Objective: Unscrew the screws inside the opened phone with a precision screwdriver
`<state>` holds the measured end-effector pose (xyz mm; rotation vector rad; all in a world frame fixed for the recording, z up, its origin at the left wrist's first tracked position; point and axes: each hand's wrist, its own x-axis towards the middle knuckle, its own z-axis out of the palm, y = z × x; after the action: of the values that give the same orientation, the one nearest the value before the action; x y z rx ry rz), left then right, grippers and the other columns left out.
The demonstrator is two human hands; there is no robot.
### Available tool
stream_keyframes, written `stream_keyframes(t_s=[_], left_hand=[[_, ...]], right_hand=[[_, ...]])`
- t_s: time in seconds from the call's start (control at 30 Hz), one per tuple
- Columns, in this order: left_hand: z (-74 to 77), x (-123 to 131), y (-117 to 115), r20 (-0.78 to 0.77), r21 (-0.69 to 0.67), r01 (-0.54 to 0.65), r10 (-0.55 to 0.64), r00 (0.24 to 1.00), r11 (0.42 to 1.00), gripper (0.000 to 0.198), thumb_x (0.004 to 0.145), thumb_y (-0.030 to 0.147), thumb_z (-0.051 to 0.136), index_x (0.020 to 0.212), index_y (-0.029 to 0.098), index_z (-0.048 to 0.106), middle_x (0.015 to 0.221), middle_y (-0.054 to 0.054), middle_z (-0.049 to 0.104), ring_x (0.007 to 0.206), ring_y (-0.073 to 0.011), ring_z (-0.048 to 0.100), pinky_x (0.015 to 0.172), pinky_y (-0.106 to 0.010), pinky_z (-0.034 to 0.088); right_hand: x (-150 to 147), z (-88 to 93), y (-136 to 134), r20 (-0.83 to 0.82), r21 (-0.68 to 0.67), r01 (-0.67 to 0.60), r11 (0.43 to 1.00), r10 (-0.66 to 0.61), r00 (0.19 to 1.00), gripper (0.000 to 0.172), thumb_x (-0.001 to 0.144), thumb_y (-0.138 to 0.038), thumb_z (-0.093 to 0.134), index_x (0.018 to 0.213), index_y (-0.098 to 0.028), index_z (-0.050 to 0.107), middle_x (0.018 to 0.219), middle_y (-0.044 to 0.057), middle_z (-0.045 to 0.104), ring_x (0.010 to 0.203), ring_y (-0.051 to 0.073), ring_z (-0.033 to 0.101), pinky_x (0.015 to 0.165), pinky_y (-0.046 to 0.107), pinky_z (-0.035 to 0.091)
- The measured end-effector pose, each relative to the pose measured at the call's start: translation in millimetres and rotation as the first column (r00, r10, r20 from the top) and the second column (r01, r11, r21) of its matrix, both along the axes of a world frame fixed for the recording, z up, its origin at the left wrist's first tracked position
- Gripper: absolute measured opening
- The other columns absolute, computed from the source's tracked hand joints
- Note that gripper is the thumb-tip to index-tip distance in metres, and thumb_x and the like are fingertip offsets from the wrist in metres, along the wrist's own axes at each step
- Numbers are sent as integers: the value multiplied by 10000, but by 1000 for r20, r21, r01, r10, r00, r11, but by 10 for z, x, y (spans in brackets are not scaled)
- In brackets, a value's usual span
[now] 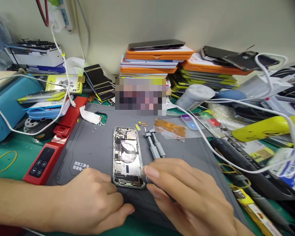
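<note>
Left hand (93, 200) braces the opened phone (127, 157) near the mat's (88, 150) front edge, right hand (186, 193) pinching a screwdriver (147, 178); fragile guts, so hold the frame.

Two hands work on an open phone on a gray mat.

The open phone (127, 158) lies flat on the gray mat (93, 147), and you can see its little parts inside. The left hand (93, 200) rests on the mat and touches the phone's bottom left corner. The right hand (186, 196) pinches a thin dark tool (146, 178), and the tip sits at the phone's bottom right corner. Two gray screwdrivers (154, 143) lie side by side just right of the phone. A red box with buttons (54, 144) lies along the mat's left edge. Orange boxes (157, 59) are piled up by the wall.
</note>
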<state>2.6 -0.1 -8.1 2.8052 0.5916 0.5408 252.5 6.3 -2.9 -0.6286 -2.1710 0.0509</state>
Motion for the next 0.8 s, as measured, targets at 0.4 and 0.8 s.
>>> stream_keyframes(t_s=[0.4,0.8], left_hand=[[35,11,12,-15,53,3,-2,1000,999,437,1135,266,434,721,210,564,606,42,572,507,-166,455,472,-391,284],[49,11,20,-38,46,8,-6,999,999,436,1133,287,465,711,214,547,606,43,586,516,-171,456,495,-384,259]], right_hand=[[-50,-20,3,6,-19,66,998,-66,998,416,927,11,588,1323,-116,580,941,75,775,877,174,709,861,300,647],[-64,-21,-22,-18,-29,67,997,-68,998,422,919,39,592,1318,-97,580,968,75,786,885,164,735,921,282,641]])
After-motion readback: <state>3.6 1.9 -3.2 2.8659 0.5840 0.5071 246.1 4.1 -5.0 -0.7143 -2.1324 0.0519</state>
